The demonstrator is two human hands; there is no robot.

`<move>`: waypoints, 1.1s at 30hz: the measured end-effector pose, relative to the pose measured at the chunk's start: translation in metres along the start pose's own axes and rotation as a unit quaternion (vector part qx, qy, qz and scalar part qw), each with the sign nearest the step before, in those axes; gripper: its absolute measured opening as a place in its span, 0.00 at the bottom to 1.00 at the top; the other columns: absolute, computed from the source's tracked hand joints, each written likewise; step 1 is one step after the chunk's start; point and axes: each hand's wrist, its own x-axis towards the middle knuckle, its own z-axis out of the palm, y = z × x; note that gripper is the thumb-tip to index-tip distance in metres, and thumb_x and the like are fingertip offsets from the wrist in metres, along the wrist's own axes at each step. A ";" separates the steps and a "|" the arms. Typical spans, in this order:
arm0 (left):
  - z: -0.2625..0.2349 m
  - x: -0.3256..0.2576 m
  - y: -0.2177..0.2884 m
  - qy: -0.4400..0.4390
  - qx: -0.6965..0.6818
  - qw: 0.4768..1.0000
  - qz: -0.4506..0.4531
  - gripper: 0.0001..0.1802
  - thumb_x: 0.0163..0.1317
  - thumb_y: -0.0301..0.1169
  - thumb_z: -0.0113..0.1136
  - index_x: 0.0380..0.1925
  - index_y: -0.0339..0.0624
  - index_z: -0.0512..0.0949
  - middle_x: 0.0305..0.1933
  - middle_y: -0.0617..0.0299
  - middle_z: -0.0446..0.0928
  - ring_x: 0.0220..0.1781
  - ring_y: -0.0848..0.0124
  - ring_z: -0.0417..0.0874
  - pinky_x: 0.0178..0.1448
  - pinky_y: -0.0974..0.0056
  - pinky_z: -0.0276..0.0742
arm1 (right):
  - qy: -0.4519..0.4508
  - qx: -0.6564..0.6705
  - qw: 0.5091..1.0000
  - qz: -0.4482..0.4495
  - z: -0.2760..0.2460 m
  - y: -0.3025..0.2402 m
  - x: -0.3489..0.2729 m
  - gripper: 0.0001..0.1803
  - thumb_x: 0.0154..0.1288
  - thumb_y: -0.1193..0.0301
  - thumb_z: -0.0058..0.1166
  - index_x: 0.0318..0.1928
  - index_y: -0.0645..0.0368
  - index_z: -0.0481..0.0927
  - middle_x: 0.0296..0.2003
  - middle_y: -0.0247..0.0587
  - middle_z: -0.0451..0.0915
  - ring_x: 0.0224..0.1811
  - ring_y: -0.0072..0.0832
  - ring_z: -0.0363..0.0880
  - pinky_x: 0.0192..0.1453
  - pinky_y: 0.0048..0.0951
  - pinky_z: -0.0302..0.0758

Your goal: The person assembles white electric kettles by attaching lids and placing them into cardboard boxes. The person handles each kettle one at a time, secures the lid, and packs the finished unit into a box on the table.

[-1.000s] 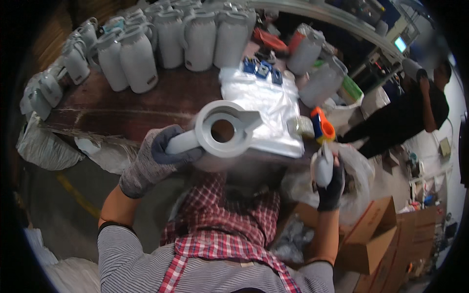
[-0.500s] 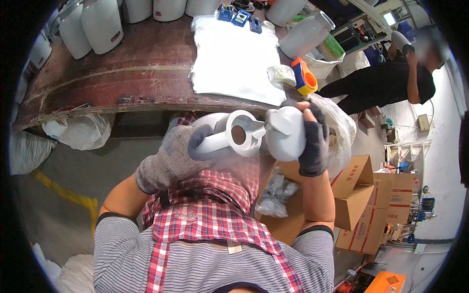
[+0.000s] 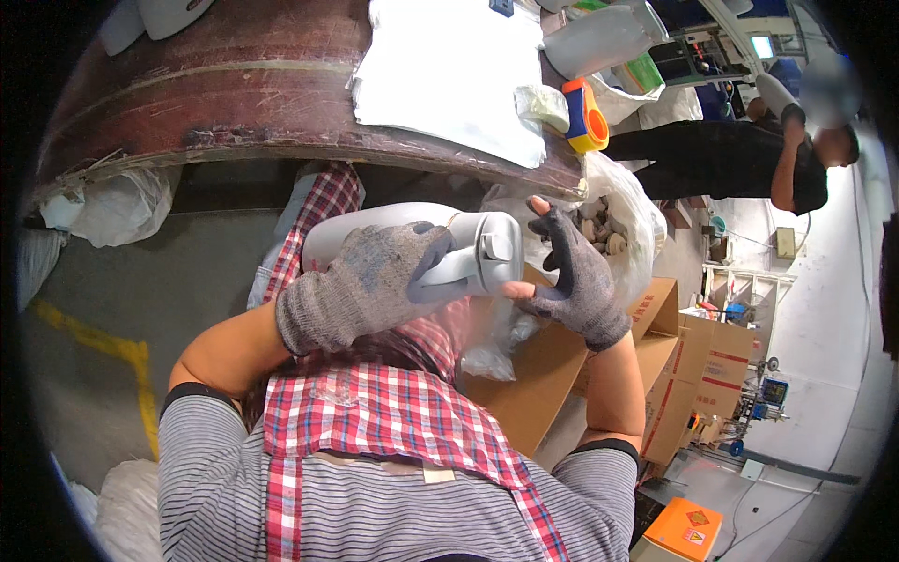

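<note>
A pale grey vacuum jug [image 3: 375, 220] lies on its side above my lap, its top toward the right. My gloved left hand [image 3: 361, 281] is closed round its handle [image 3: 448, 272]. The lid [image 3: 499, 248] is seated on the jug's mouth, with its spout and thumb lever showing. Just right of the lid, my gloved right hand [image 3: 581, 276] is open with fingers spread and nothing in it. Its bare thumb tip is at the lid's lower edge; I cannot tell whether it touches. Fingertips of this glove are cut away.
Ahead is a worn dark-red table [image 3: 234, 103] with a stack of white sheets [image 3: 449, 84] and an orange-yellow tape dispenser [image 3: 587, 117]. A clear bag [image 3: 637, 215] holds several brownish round pieces. Cardboard boxes [image 3: 529, 393] stand at my right; a person in black [image 3: 721, 159] holds another jug beyond.
The lid, held apart in my right hand before, now sits on the jug's mouth. My right hand has let go and its fingers have spread. The view has shifted somewhat.
</note>
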 end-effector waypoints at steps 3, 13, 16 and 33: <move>0.010 -0.001 -0.004 0.014 0.025 0.999 0.015 0.25 0.51 0.49 0.72 0.41 0.42 0.78 0.37 0.54 0.81 0.37 0.57 0.85 0.41 0.55 0.81 | -0.059 -0.035 0.997 0.035 -0.005 0.001 -0.004 0.55 0.50 0.47 0.71 0.70 0.62 0.58 0.55 0.57 0.76 0.57 0.44 0.78 0.59 0.40 0.74; 0.000 0.007 -0.001 -0.074 -0.025 0.996 -0.038 0.26 0.51 0.48 0.71 0.42 0.41 0.78 0.35 0.53 0.81 0.37 0.56 0.85 0.41 0.56 0.79 | -0.021 0.152 0.980 -0.126 -0.004 -0.010 -0.012 0.42 0.55 0.71 0.67 0.69 0.59 0.62 0.54 0.49 0.76 0.54 0.38 0.78 0.59 0.34 0.71; -0.004 0.005 0.000 -0.050 -0.038 0.998 -0.011 0.25 0.51 0.47 0.72 0.41 0.41 0.78 0.35 0.53 0.82 0.37 0.55 0.85 0.41 0.56 0.79 | 0.005 -0.285 0.942 -0.174 -0.008 -0.008 0.008 0.46 0.42 0.74 0.64 0.68 0.53 0.65 0.65 0.50 0.66 0.66 0.48 0.66 0.68 0.47 0.64; -0.034 0.020 -0.015 -0.151 -0.200 0.968 0.034 0.23 0.47 0.38 0.71 0.41 0.39 0.78 0.35 0.51 0.82 0.39 0.55 0.86 0.44 0.57 0.79 | -0.061 -0.332 0.910 -0.243 0.005 -0.027 0.012 0.39 0.39 0.57 0.68 0.56 0.53 0.75 0.53 0.45 0.78 0.51 0.39 0.80 0.52 0.41 0.77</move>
